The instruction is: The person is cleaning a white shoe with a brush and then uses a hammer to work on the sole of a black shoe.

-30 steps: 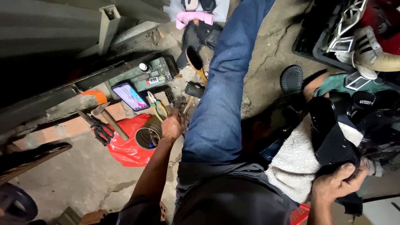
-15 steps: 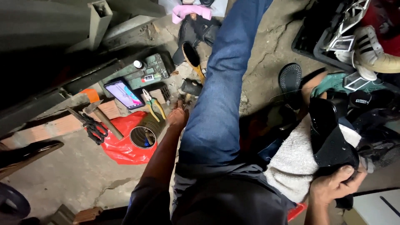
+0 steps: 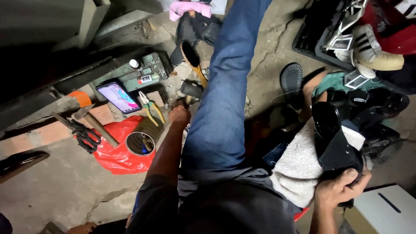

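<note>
Head view: person sits on the floor (image 3: 52, 195), one leg in blue jeans (image 3: 223, 99) stretched out.

Right hand (image 3: 342, 188) has its grip closed around a glossy black shoe (image 3: 331, 138), which rests on a white towel (image 3: 299, 167) over the lap. Upper already shines, so I'd judge polishing is well along; can't tell if it's finished.

Left hand (image 3: 180, 115) is down at the floor beside the leg, fingers curled at a small dark item (image 3: 190, 89); whether that grip has closed on it, can't tell. Wooden-handled brush (image 3: 193, 60) lies just beyond, untouched.

Near the left hand: pliers (image 3: 149, 104), phone with lit screen (image 3: 118, 96), open tin (image 3: 140, 143) on a red bag (image 3: 115, 154), hammer (image 3: 93, 123).

More footwear is piled at right, a white sneaker (image 3: 375, 47) among it. Looks like work left.
</note>
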